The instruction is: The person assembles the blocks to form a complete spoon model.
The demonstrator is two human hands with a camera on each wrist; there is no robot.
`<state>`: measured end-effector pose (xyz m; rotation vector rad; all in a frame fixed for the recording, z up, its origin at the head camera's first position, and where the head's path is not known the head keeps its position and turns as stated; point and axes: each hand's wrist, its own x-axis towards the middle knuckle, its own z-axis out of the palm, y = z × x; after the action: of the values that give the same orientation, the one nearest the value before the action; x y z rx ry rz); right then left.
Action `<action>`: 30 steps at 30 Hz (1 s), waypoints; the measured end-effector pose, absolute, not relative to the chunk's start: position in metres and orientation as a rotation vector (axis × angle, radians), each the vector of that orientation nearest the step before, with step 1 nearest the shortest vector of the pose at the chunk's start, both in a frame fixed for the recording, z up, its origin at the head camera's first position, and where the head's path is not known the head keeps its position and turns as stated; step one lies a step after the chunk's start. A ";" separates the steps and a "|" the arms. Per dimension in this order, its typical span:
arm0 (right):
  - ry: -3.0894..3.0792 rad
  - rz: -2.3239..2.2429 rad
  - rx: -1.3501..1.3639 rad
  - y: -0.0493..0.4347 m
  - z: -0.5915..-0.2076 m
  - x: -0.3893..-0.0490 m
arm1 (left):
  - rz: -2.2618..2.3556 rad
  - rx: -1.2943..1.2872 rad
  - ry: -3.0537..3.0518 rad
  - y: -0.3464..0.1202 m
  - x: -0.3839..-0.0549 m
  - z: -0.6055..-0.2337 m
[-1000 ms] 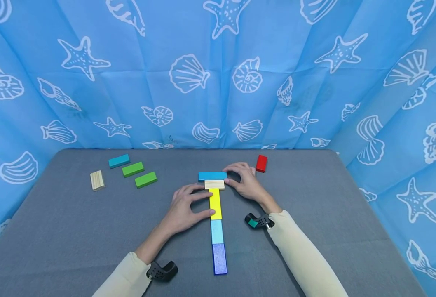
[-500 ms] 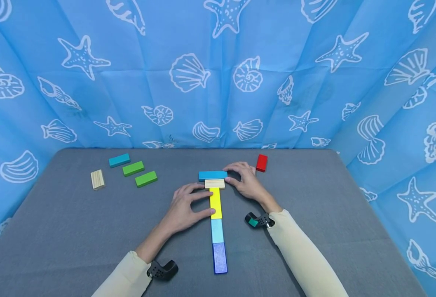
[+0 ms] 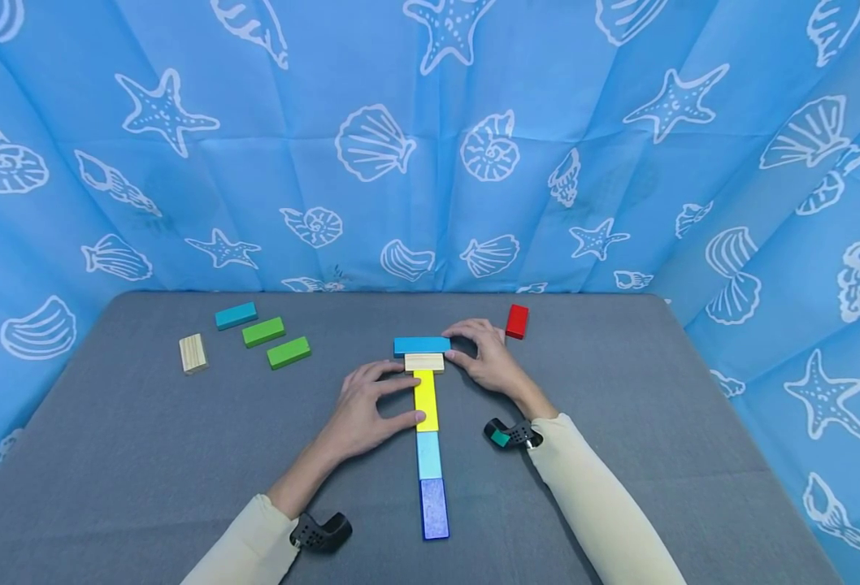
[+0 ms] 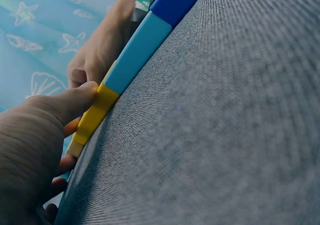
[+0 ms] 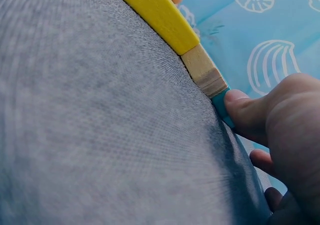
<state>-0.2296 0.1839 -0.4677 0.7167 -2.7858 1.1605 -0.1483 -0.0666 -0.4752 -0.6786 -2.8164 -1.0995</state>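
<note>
A yellow block (image 3: 426, 402), a light blue block (image 3: 428, 455) and a dark blue block (image 3: 434, 509) lie end to end in a line. Across the yellow block's far end sits a plain wooden block (image 3: 424, 363), with a longer blue block (image 3: 421, 346) crosswise behind it. My left hand (image 3: 360, 413) rests its thumb and index finger on the yellow block, its other fingers reaching to the left end of the wooden one. My right hand (image 3: 485, 357) pinches the right end of the crosswise blue block. In the right wrist view, the thumb (image 5: 245, 110) presses against that block.
Two green blocks (image 3: 288, 353), another blue block (image 3: 236, 316) and a plain wooden block (image 3: 193, 354) lie at the back left. A red block (image 3: 517, 322) is just beyond my right hand. A blue shell-patterned curtain (image 3: 430, 203) hangs behind the grey table (image 3: 584, 487).
</note>
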 end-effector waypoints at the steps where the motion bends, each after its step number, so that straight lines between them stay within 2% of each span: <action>1: -2.787 1.161 0.715 0.184 -0.468 -0.230 | -1.099 -0.678 -2.816 -0.067 -0.148 -0.475; 19: -2.734 1.309 0.651 0.192 -0.460 -0.229 | -1.102 -0.680 -2.805 -0.066 -0.148 -0.476; 30: -2.574 1.285 0.549 0.220 -0.453 -0.238 | -1.128 -0.675 -2.808 -0.067 -0.148 -0.476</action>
<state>-0.2383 0.2199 -0.4529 0.5493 -2.5743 1.2846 -0.1479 -0.0673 -0.4760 -0.6747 -2.8081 -1.1282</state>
